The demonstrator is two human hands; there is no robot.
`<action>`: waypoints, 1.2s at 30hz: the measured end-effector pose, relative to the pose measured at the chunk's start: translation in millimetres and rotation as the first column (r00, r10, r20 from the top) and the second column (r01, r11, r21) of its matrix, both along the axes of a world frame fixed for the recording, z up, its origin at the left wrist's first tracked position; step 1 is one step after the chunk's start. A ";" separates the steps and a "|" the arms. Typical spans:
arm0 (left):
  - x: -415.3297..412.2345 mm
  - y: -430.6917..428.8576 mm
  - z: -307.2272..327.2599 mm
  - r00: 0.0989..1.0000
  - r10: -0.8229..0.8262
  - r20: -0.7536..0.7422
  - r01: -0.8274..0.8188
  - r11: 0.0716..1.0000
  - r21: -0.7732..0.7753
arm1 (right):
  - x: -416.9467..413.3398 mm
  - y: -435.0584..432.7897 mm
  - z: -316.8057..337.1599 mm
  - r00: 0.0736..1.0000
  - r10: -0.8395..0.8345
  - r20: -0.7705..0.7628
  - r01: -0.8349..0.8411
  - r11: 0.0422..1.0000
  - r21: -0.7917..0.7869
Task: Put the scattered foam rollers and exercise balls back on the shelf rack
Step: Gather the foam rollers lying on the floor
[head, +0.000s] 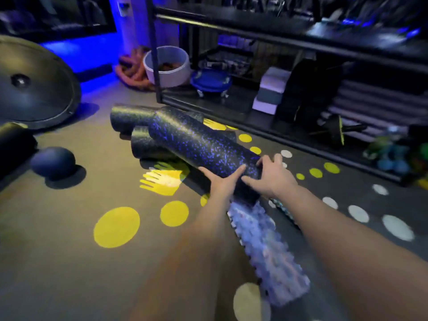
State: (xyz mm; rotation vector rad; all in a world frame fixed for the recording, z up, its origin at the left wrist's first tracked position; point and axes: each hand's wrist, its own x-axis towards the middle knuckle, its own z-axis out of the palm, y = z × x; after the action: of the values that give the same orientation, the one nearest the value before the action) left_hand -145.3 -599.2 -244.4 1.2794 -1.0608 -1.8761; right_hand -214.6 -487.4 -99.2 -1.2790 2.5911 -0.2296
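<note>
A long black foam roller with blue speckles (196, 142) lies tilted across two shorter dark rollers (129, 118) (144, 145) on the floor. My left hand (221, 180) and my right hand (269, 176) both grip its near end, thumbs on top. Below my hands a pale knobbly roller (266, 246) lies on the floor. A small dark ball (53, 162) sits at the left. Another black roller (14, 144) pokes in at the far left edge. The black shelf rack (278, 28) stands behind the rollers, along the right.
A large dark half-dome trainer (34, 82) leans at the left. A white bucket (168, 66) and orange rope stand by the rack's corner. The lower shelf holds a blue disc, white blocks and mats. Yellow and white dots mark the floor.
</note>
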 end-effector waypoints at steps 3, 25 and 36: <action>-18.6 33.9 20.5 0.996 -0.085 0.022 0.088 0.971 -0.222 | -7.4 12.9 -2.5 0.997 -0.074 0.005 0.074 0.996 0.046; 104.5 -43.3 107.0 0.344 0.014 0.939 0.793 0.531 -0.298 | -6.9 -57.1 -53.8 0.833 -0.140 0.536 0.253 0.957 -0.143; 442.8 -106.4 145.4 0.241 0.131 0.961 0.533 0.810 -0.245 | 244.6 -188.8 -47.6 0.782 0.536 0.319 -0.444 0.838 -0.318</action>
State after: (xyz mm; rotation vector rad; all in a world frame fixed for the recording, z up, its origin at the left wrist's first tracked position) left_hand 297.5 -705.6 -99.0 1.9892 -2.3081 -0.5086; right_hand 30.0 -676.1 -146.7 -1.7310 1.8483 -0.6246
